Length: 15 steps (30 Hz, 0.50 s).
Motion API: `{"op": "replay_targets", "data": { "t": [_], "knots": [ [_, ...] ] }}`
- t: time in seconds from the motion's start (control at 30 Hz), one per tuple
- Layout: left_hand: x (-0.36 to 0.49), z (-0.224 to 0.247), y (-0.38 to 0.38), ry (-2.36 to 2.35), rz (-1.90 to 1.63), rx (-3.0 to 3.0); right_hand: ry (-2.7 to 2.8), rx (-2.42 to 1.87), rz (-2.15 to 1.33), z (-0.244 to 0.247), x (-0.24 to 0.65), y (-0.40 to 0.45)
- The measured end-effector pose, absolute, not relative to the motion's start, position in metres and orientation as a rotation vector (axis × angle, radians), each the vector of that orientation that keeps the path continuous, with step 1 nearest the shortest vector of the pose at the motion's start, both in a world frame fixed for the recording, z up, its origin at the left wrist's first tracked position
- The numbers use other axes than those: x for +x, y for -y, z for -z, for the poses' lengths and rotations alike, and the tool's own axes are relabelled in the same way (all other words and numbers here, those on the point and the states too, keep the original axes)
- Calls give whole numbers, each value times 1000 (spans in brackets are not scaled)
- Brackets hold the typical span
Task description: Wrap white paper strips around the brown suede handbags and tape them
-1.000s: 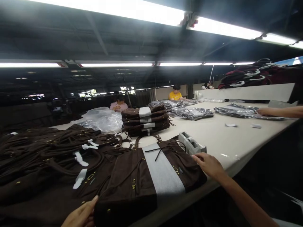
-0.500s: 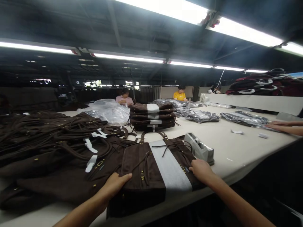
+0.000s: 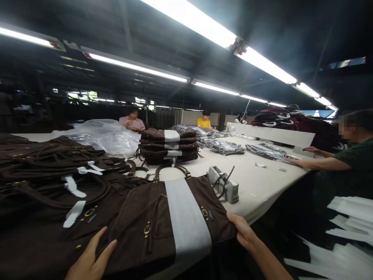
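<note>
The brown bag (image 3: pixel 134 217) lies flat near the edge of the tabletop (image 3: pixel 250 182), right in front of the person. A white band (image 3: pixel 188 217) goes over its middle, maybe so the bag will not flop open. Its handle (image 3: pixel 157 172) points away from the person, so the near side is easy to reach.

The right hand (image 3: pixel 243 231) grips the right corner, with the thumb on top. The left hand (image 3: pixel 90 256) is open, thumb and finger spread wide, at the left end of the bag. With one hand at each end, the bag can likely sit straight and not slip.

The gray tape holder (image 3: pixel 231 190) stands just past the right corner, which seems a handy spot to reach. A neat stack (image 3: pixel 151 146) of banded bags sits behind the handle. They lie flat, so they may not tip. On the left is a messy pile (image 3: pixel 43 186) of bags with white tags. Clear plastic (image 3: pixel 107 136) lies behind that pile. White strips (image 3: pixel 349 229) show low on the right, but what holds them up is too dark to tell.
</note>
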<state>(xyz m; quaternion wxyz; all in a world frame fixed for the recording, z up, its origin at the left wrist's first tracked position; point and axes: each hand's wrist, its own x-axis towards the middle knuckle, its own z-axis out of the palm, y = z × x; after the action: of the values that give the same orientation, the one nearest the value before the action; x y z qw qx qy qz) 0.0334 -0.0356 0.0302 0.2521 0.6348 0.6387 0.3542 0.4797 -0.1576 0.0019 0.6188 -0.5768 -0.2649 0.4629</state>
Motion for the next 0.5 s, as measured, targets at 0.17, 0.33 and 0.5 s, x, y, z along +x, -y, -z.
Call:
{"op": "replay_targets", "data": {
  "t": [0.17, 0.33, 0.5],
  "knots": [
    [34, -39, 27, -1696, -779, 1823, 925, -1762, -820, -23, 486, 152],
    [41, -85, 0, -1675, -488, 2147, 1219, -2096, -555, -68, 495, 102],
    [62, -90, -33, -1631, -614, 1921, 1232, -2315, -463, -84, 484, 48]
  ]
}}
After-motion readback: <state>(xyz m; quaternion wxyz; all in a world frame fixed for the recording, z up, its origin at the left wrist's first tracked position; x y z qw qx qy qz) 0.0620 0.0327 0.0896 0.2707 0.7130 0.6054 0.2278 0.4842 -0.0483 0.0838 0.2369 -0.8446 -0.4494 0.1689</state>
